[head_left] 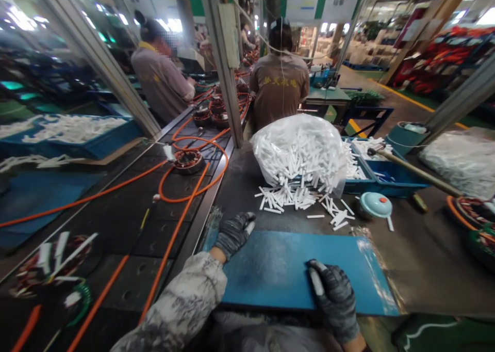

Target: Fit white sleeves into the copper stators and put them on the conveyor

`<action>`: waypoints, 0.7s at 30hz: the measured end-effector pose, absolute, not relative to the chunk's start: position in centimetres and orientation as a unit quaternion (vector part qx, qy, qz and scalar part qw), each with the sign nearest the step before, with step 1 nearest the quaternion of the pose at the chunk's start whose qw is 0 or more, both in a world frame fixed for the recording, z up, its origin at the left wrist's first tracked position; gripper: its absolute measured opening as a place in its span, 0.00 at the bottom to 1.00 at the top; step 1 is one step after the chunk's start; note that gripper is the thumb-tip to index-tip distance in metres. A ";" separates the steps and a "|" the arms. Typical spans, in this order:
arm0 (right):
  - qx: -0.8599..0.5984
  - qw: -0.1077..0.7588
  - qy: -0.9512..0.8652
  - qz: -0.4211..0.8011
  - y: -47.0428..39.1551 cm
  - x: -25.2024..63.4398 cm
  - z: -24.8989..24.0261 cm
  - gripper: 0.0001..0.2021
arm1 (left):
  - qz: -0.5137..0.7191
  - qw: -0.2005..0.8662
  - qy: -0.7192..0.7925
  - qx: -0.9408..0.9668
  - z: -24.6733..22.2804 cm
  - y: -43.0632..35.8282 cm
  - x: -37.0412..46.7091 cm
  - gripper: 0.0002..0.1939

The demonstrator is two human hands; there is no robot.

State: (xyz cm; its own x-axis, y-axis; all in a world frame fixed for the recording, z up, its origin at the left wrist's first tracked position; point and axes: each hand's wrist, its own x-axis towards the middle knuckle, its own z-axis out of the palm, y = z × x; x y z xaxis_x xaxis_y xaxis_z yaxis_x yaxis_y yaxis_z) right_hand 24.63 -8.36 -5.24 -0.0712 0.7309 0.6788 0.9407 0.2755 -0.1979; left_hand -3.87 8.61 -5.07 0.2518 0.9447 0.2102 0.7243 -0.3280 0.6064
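Observation:
My left hand (235, 234), in a grey-and-black striped glove, rests at the upper left edge of the blue mat (278, 264). Its fingers are curled together, with nothing visible in them. Over the right part of the mat is my right hand (333, 296) in a matching glove, its fingers bent in and pressed together, also with no object showing. Beyond the mat, white tubes (297, 200) spill from a clear plastic bag (301, 150). A light-blue lidded bowl (375, 205) stands right of the loose tubes.
Left, a conveyor (174, 228) carries a copper-wound stator (188, 161) and orange hoses (197, 184). Blue bins (390, 187) and a long-handled mallet (421, 174) are at the right. Two people sit farther along the line, behind a metal post (222, 68).

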 end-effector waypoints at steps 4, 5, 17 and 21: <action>-0.572 0.350 -0.724 -0.162 -8.5 25.2 -5.8 0.14 | 0.268 0.197 0.553 0.764 -4.8 8.4 -3.6 0.12; -0.568 0.342 -0.731 -0.160 -8.5 25.3 -6.0 0.14 | 0.266 0.196 0.554 0.764 -4.7 8.4 -3.6 0.12; -0.550 0.339 -0.749 -0.150 -8.7 26.7 -8.4 0.12 | 0.244 0.179 0.557 0.774 -4.5 8.2 -3.6 0.14; -0.539 0.314 -0.767 -0.149 -8.7 26.7 -8.0 0.13 | 0.242 0.185 0.554 0.775 -4.5 8.2 -3.7 0.13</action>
